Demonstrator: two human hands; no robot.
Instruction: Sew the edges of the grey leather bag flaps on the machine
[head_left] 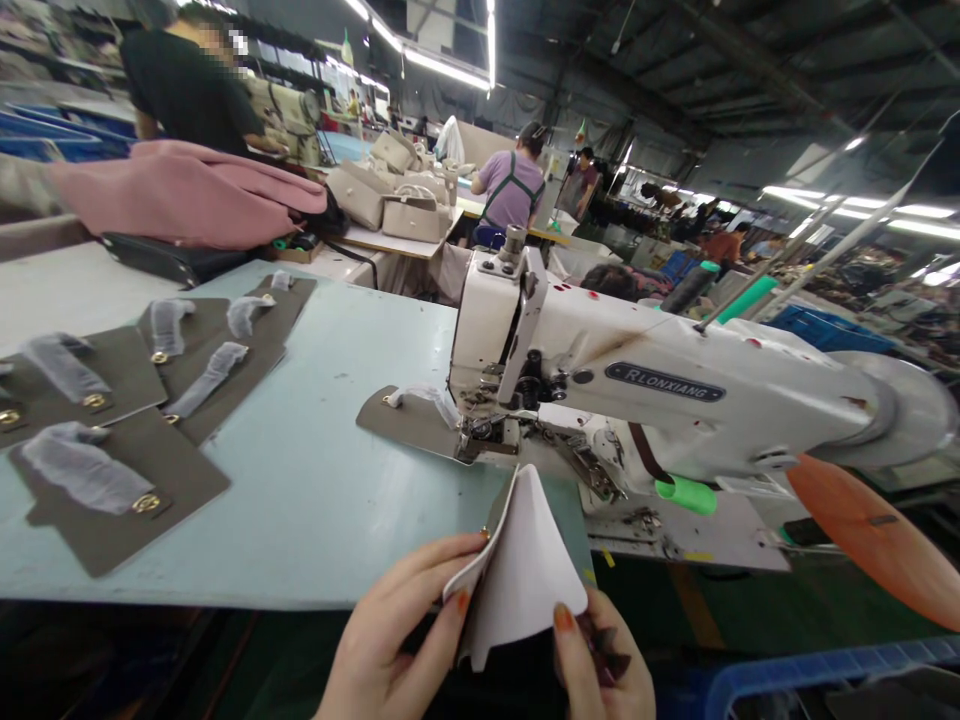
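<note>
Both hands grip a folded bag panel (525, 570), its pale inner face turned toward me and a grey outer side on the left. My left hand (401, 625) pinches the left flap between thumb and fingers. At the lower right corner, my right hand (600, 660) has its thumb on the pale face; something dark and shiny shows by its fingers, too unclear to name. Just beyond stands a white sewing machine (660, 370). Another grey panel (412, 430) with a wrapped handle (429, 397) lies at the machine's needle end.
Several grey panels (180, 470) with plastic-wrapped handles lie on the light blue table (337, 500) at left. Pink material (180, 195) and beige bags (412, 215) are behind. An orange disc (874, 540) and a blue crate (832, 665) stand at right. Other people work farther off.
</note>
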